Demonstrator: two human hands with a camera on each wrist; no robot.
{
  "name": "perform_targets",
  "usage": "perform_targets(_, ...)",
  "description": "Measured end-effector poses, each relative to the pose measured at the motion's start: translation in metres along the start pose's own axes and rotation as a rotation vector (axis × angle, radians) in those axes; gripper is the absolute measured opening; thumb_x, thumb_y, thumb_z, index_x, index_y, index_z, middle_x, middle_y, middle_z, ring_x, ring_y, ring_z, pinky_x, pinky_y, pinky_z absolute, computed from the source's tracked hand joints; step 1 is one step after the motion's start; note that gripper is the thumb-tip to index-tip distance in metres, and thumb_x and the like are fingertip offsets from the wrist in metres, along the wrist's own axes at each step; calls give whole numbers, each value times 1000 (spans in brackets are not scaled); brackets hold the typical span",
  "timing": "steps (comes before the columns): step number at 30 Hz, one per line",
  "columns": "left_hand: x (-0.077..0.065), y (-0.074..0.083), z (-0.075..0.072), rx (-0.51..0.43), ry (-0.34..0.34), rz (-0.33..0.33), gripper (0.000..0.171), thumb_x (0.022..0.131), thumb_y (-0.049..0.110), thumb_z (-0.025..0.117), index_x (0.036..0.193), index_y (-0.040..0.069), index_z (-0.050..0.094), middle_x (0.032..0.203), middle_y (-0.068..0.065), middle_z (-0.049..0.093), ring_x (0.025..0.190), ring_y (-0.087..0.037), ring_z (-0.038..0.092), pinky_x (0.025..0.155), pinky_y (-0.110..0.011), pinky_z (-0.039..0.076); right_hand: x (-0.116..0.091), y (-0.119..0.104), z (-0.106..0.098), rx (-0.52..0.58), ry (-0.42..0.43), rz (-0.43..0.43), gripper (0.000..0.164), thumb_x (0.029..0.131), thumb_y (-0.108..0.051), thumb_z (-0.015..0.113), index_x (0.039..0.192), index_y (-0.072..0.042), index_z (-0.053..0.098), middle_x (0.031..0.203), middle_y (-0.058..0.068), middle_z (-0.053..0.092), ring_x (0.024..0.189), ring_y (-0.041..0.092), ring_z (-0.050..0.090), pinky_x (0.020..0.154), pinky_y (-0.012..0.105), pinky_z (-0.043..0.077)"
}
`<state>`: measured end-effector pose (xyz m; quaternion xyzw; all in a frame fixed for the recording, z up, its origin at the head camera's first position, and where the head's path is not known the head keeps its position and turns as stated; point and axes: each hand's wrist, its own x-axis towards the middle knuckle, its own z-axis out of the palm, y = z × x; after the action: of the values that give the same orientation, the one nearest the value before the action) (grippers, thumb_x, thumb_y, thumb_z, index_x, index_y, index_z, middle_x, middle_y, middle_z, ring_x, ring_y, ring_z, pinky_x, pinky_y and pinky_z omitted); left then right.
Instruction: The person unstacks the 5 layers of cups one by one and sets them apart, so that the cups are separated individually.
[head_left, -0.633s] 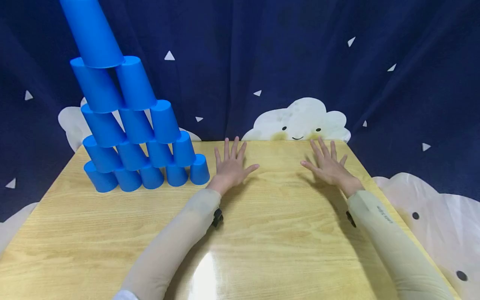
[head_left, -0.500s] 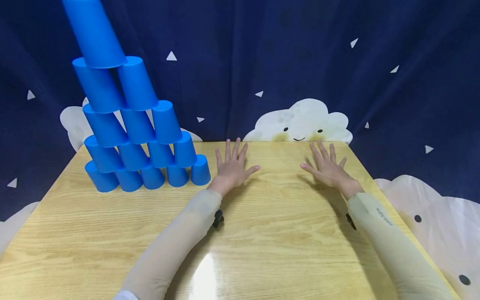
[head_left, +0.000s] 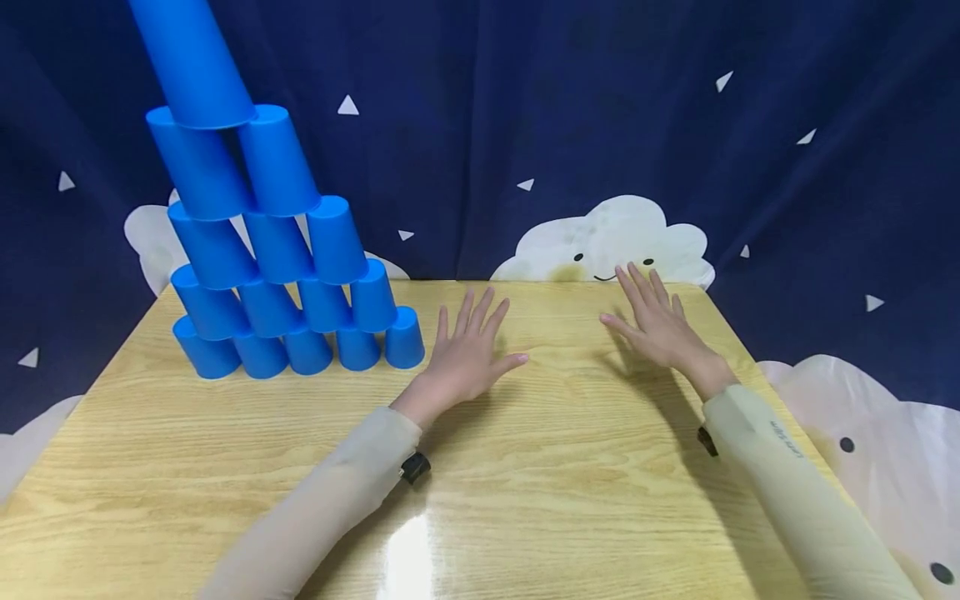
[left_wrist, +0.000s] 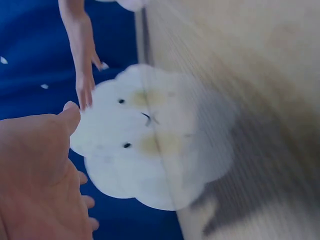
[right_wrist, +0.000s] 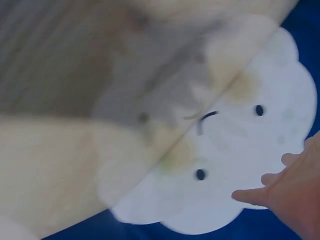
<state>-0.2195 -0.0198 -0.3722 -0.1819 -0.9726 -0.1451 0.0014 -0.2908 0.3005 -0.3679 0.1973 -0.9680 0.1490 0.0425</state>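
Blue cups [head_left: 339,242], turned upside down, form a tall stepped tower at the back left of the table; the uppermost one is cut off by the head view's top edge. My left hand [head_left: 467,362] hovers over the wood just right of the bottom row, fingers spread and holding nothing. Farther right, my right hand [head_left: 660,329] is raised above the back of the table, its fingers straight and apart. Each palm shows bare in its own wrist view, the left hand [left_wrist: 37,170] and the right hand [right_wrist: 295,190] both without any object.
The wooden table [head_left: 525,500] ends at the back against a dark blue curtain [head_left: 427,100] printed with white clouds and triangles. A smiling cloud [head_left: 555,242] sits behind the table's back edge. Both forearms wear pale sleeves with a black wrist device [head_left: 415,467].
My left hand has drawn back toward me a little. The right hand has turned and lifted slightly. The cup tower stands as before, while the head view has shifted slightly.
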Motion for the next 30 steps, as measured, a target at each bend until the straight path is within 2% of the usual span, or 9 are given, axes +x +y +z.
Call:
perform_targets(3,-24,-1,-9,-51,-3,65,83,96,66,40,159,21,8,165,-3,-3,149,-25,-11,117,-59,-2,10,-15,-8,24,60,-90,80,99,-54,48,159,-23,6,165,5,2,149,31,-8,113,69,3)
perform_targets(7,-60,-10,-19,-185,-28,149,80,98,59,45,159,21,10,165,-2,0,149,-20,-10,118,-57,-1,26,-43,-17,63,102,-205,77,100,-50,50,159,-22,10,164,4,8,150,27,-1,118,57,7)
perform_targets(10,-86,-25,-24,-269,-54,198,77,99,54,48,159,22,13,165,0,3,149,-19,-7,118,-56,1,39,-69,-25,84,115,-279,76,100,-49,50,159,-22,11,164,2,11,150,25,2,120,51,8)
perform_targets(14,-116,-50,-30,-351,-74,211,75,98,48,54,158,21,18,164,-1,9,150,-22,-1,118,-58,8,57,-106,-36,126,122,-349,74,101,-49,49,159,-23,12,164,1,12,150,20,3,121,47,9)
perform_targets(18,-142,-79,-34,-419,-84,148,74,98,48,54,158,19,20,163,-7,14,149,-33,8,114,-64,13,75,-141,-46,179,110,-402,72,101,-50,47,159,-26,11,164,-2,11,149,16,3,120,48,9)
perform_targets(22,-164,-110,-38,-484,-104,37,73,100,47,52,157,16,19,162,-14,15,148,-40,10,111,-69,16,91,-175,-55,237,83,-440,72,101,-50,46,159,-29,9,164,-2,9,149,15,3,120,47,9)
perform_targets(26,-185,-142,-45,-531,-103,-58,72,101,41,52,157,13,17,161,-20,13,146,-46,9,107,-73,16,106,-209,-63,290,66,-464,70,103,-44,47,159,-30,8,165,-3,8,148,8,4,121,37,8)
perform_targets(30,-208,-174,-51,-564,-81,-126,72,103,33,52,157,7,13,159,-26,12,143,-52,9,101,-78,18,122,-238,-70,325,80,-514,69,104,-36,48,159,-23,9,165,-2,9,146,2,7,118,26,7)
